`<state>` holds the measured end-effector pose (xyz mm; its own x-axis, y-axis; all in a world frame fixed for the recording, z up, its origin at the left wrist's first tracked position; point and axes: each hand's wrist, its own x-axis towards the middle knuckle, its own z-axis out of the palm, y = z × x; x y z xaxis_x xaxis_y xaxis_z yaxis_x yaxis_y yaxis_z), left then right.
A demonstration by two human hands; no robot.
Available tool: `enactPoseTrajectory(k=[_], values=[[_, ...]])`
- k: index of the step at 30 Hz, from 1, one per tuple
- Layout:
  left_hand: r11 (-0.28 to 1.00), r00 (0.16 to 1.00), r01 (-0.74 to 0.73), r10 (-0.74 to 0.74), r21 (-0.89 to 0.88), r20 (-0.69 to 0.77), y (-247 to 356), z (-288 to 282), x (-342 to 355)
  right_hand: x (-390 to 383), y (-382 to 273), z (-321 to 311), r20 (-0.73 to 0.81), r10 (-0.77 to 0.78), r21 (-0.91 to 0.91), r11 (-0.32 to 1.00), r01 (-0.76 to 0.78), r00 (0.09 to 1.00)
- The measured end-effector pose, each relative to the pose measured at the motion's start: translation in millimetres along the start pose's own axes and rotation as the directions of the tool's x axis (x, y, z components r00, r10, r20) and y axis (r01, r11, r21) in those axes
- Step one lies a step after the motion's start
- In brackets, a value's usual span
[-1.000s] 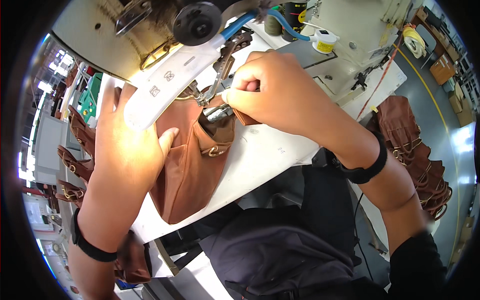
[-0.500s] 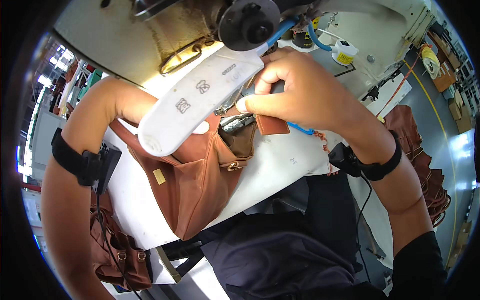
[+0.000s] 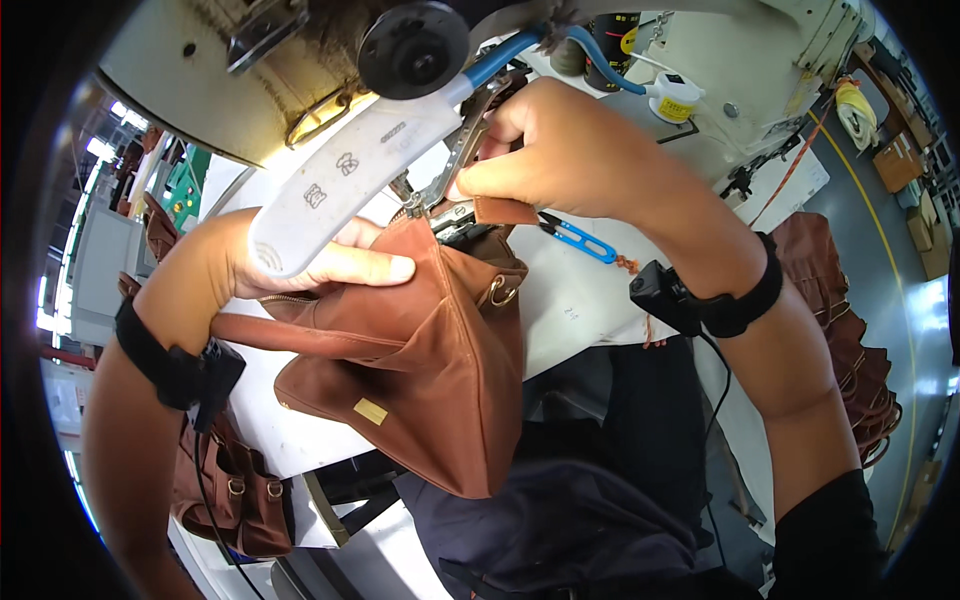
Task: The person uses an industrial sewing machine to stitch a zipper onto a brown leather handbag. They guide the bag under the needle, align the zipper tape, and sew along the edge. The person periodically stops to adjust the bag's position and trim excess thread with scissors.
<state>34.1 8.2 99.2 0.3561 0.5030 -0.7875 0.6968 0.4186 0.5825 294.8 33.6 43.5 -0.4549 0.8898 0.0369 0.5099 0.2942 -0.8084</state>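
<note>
My left hand [image 3: 350, 262], partly hidden by the white plastic guard [image 3: 350, 160], grips the top edge of a brown leather bag [image 3: 450, 380], thumb lying on its face. My right hand [image 3: 555, 160] is closed at the presser foot [image 3: 418, 205], pinching a small brown leather strip [image 3: 505, 212] beside the bag's top. The bag has a metal ring [image 3: 502, 294], a handle and a small gold plate, and sags over the table's front edge. Blue thread snips [image 3: 585, 238] lie right of the bag.
The sewing machine [image 3: 180, 90] looms overhead with a blue hose and a small white bottle [image 3: 672, 105]. Brown bags [image 3: 225, 485] lie at lower left; more are piled at the right [image 3: 840, 350]. Boxes [image 3: 895, 160] stand beyond the floor's yellow line. Dark-clothed legs are below the table [image 3: 560, 340].
The bag has turned and shifted rightward and toward me. My left wrist has bent round, with the thumb now across the bag's face. My right hand has moved slightly up, exposing the blue snips.
</note>
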Motion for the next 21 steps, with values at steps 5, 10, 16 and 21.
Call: enactPoseTrajectory(k=[5, 10, 16, 21], values=[[0.932, 0.936, -0.293, 0.233, -0.215, -0.265, -31.0, -13.2, 2.3, 0.5, -5.5, 9.7, 0.0, -0.066, -0.027, 0.997, 0.066, 0.998], [0.862, 0.885, -0.456, 0.414, -0.219, -0.215, -43.7, -9.8, 21.0, -3.9, -8.7, 6.8, -0.047, -0.062, 0.009, 0.998, 0.063, 0.997], [0.815, 0.852, -0.524, 0.501, -0.246, -0.155, -39.5, -13.0, 22.1, -12.2, -8.9, 9.3, -0.168, -0.123, -0.023, 0.992, 0.12, 0.978], [0.76, 0.849, -0.511, 0.521, -0.402, -0.094, -41.8, -10.9, 37.8, -68.7, -17.6, -15.8, -0.275, -0.467, -0.414, 0.847, 0.335, 0.84]])
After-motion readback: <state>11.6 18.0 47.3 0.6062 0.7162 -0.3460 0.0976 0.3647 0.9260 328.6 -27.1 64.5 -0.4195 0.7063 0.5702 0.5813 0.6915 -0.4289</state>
